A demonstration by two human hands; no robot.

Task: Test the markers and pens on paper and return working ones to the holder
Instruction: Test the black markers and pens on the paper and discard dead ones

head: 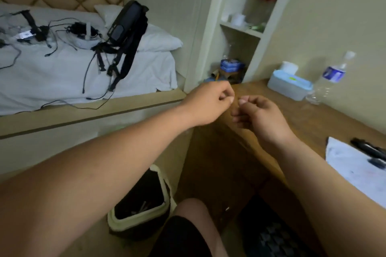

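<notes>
My left hand (pixel 208 100) and my right hand (pixel 259 115) are raised close together over the left end of the wooden desk (pixel 292 115). The fingers of both are curled and nothing is visible in either. A white sheet of paper (pixel 355 167) with dark scribbles lies at the right edge of the desk. A black marker (pixel 367 148) lies along its top edge and a short dark cap or pen (pixel 377 162) rests on the sheet. No pen holder is in view.
A blue tissue box (pixel 290 86) and a plastic water bottle (pixel 332 77) stand at the back of the desk. A bin with a black liner (pixel 142 200) sits on the floor at the desk's left. The bed (pixel 83 73) carries cables and a harness.
</notes>
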